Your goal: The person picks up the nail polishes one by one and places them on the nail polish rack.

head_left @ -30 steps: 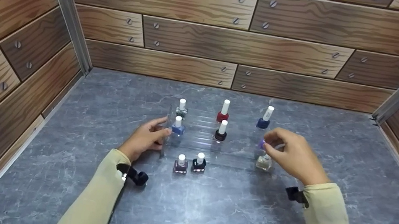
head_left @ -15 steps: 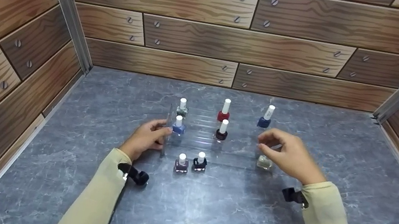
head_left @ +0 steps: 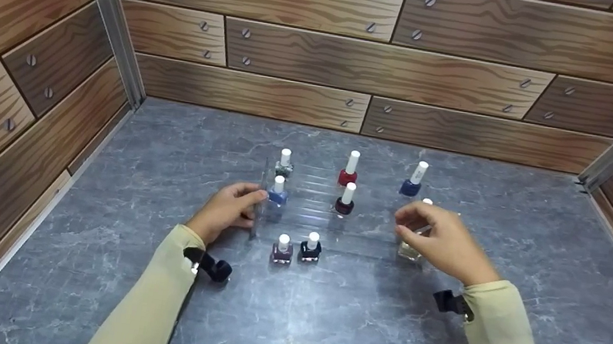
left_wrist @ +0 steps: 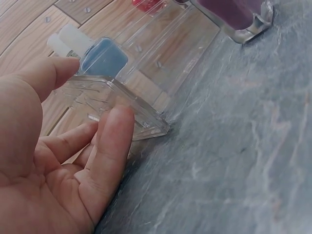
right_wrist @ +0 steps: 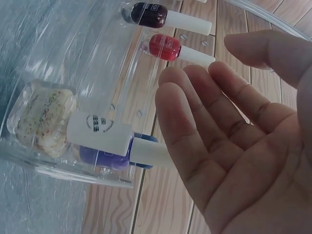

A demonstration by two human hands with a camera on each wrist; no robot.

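A clear stepped display rack holds nail polish bottles with white caps. My left hand grips its left side panel, thumb beside a light blue bottle and fingers against the outer face. My right hand hovers at the rack's right end, fingers loosely bent and holding nothing. Close to those fingers, a purple bottle stands on a step behind a clear glitter bottle. In the head view, the right hand hides most of the purple bottle and part of the glitter one.
Red, dark blue and speckled bottles stand on the back step. A dark red bottle is in the middle. Mauve and black bottles stand at the rack's front left. Wood-patterned panels enclose the grey table.
The purple bottle, between my right fingertips a second ago, has been let go on the rack. Its cap now shows behind that hand. The left hand stays at the side panel.
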